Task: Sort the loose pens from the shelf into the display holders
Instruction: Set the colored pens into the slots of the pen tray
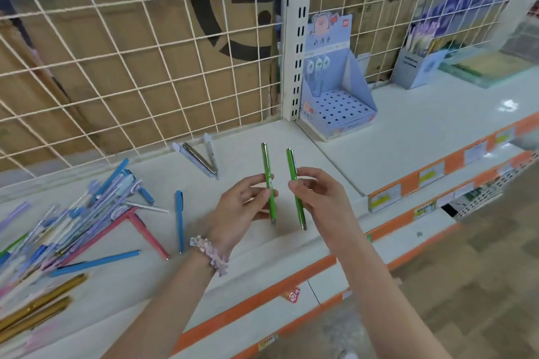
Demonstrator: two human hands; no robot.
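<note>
My left hand (243, 207) grips a green pen (267, 166), held nearly upright above the white shelf (408, 137). My right hand (320, 198) holds a second green pen (291, 163) the same way, a few centimetres to the right of the first. A heap of loose pens (73, 221) in blue, pink, lilac and gold lies on the shelf at the left. A light blue cardboard display holder (338, 108) with a grid of holes stands at the back, right of the upright post, with a few pens in its rear row.
Three pale pens (201, 159) lie by the wire grid back panel (140, 67). A second holder (417, 64) with pens stands far right beside stacked flat packs (481, 67). The shelf's orange front edge (423, 175) carries price labels. A lower shelf shows below.
</note>
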